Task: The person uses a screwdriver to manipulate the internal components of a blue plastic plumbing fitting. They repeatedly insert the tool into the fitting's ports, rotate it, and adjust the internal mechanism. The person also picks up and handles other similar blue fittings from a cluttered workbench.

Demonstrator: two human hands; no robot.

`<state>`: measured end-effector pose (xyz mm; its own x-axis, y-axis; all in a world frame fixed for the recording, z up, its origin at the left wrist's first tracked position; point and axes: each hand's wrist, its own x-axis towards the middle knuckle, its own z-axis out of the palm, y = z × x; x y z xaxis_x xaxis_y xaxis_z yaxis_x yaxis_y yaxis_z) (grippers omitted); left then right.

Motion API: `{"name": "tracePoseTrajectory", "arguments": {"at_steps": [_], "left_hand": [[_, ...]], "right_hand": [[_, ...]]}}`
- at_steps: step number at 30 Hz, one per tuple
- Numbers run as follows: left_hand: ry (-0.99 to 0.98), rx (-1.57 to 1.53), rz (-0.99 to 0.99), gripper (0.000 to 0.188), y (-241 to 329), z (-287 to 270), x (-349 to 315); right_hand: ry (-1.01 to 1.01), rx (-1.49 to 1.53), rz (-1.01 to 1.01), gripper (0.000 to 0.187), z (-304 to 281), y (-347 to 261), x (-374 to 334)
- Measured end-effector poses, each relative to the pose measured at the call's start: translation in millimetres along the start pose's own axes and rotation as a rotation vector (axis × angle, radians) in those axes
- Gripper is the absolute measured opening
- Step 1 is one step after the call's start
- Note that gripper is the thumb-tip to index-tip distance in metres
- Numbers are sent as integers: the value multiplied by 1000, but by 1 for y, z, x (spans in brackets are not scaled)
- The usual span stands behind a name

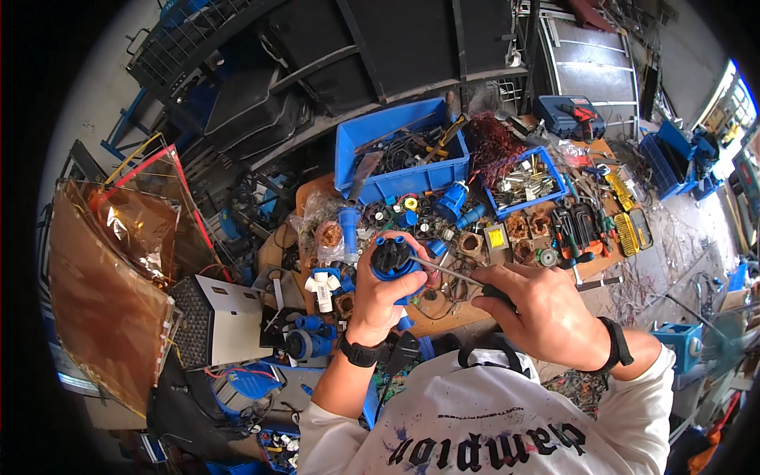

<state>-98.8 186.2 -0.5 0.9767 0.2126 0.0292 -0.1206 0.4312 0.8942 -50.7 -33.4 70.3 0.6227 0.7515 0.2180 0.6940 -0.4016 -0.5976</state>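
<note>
My left hand (pixel 378 299) is closed around a blue round industrial plug (pixel 393 256) with a black inner part facing up. My right hand (pixel 546 310) grips the dark handle of a screwdriver (pixel 448 272). The metal shaft points left, and its tip reaches the plug's side, close to my left fingers. Whether the tip touches a screw cannot be made out. Beneath both hands lies a cluttered wooden table (pixel 443 318). A white plastic fitting (pixel 322 288) rests just left of my left hand, and a blue tube-shaped part (pixel 348 228) stands beyond it.
At the back sits a large blue crate (pixel 405 184) of cables and tools. Right of it is a blue tray (pixel 525 180) of metal pieces. Pliers, hex keys and a yellow bit case (pixel 632 231) lie at the right. A white-and-black box (pixel 226 321) stands left; a fan (pixel 716 348) is at far right.
</note>
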Motion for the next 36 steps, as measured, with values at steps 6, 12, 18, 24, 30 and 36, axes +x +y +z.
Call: {"name": "tracePoseTrajectory", "arguments": {"at_steps": [6, 12, 18, 24, 30, 36], "left_hand": [[64, -10, -3, 32, -6, 2, -4], [102, 46, 5, 39, -15, -1, -6], [115, 70, 12, 39, -19, -6, -4], [138, 87, -5, 39, -17, -5, -5], [142, 63, -8, 39, -21, -8, -5], [127, 25, -14, 39, -22, -11, -4]], "right_hand": [[24, 124, 35, 26, 14, 11, -4], [58, 229, 87, 27, 27, 18, -8], [118, 285, 87, 27, 42, 26, -9], [92, 310, 110, 26, 51, 32, -10], [51, 372, 170, 27, 55, 34, -10], [105, 437, 141, 27, 66, 40, -12]]}}
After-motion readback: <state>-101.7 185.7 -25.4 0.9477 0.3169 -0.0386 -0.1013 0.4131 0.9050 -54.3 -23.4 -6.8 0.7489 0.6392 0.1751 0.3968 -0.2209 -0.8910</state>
